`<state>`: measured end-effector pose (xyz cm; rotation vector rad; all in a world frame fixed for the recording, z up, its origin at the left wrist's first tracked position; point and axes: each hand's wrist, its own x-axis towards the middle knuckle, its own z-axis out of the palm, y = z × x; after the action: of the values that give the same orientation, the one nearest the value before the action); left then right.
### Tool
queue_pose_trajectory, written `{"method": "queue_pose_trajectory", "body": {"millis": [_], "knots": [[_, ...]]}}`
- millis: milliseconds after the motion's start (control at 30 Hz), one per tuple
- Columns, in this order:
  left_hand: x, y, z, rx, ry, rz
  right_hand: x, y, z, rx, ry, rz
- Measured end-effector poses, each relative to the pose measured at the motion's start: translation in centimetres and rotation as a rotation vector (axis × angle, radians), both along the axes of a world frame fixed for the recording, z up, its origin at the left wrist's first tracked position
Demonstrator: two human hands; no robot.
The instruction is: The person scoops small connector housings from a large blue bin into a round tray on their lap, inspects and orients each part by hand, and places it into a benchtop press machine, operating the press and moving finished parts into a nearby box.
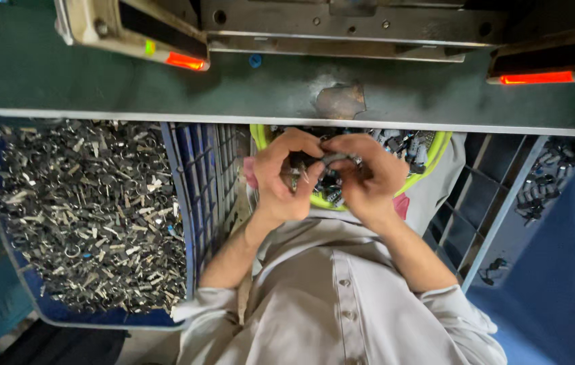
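We held a small dark metal part (333, 161) pinched between left hand (282, 177) and right hand (366, 177), both closed on it, above the yellow-green plastic basin (440, 147) of parts; apparently mid-fitting, needing finger-fine alignment.

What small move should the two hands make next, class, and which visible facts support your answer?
Probably lift the bunch of small dark metal parts a little above the yellow-green bowl and part the fingers to free one piece. Left hand and right hand both pinch the same bunch, pressed close together right over the bowl's other parts, so nothing is yet separated.
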<state>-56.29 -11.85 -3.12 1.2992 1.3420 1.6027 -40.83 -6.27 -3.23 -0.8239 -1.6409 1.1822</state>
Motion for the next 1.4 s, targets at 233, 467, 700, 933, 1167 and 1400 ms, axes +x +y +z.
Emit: {"method": "queue_pose_trajectory", "body": {"millis": [233,467,700,933,1167,1400], "knots": [[-0.7,-0.1,2.2,0.0,0.025,0.048,-0.7,-0.1,-3.2,-0.18,0.302,0.065],[-7.9,-4.7,4.6,0.454,-0.794,-0.507,1.1,0.4,-4.5,-1.11,0.861,-0.052],[-4.1,-3.8,-2.4,-0.182,0.082,-0.259,2.3,1.9,-2.9,-0.713,0.742,-0.05],[-1.1,-0.3,-4.7,-0.328,0.839,0.05,3.5,1.0,-3.7,-0.576,0.681,-0.067],[2.0,1.5,-6.7,-0.322,0.848,0.147,3.7,0.1,-5.1,-0.701,0.681,-0.118],[0.8,1.3,-5.2,-0.262,0.726,0.153,4.3,1.6,-3.3,-0.363,0.421,-0.174]]}}
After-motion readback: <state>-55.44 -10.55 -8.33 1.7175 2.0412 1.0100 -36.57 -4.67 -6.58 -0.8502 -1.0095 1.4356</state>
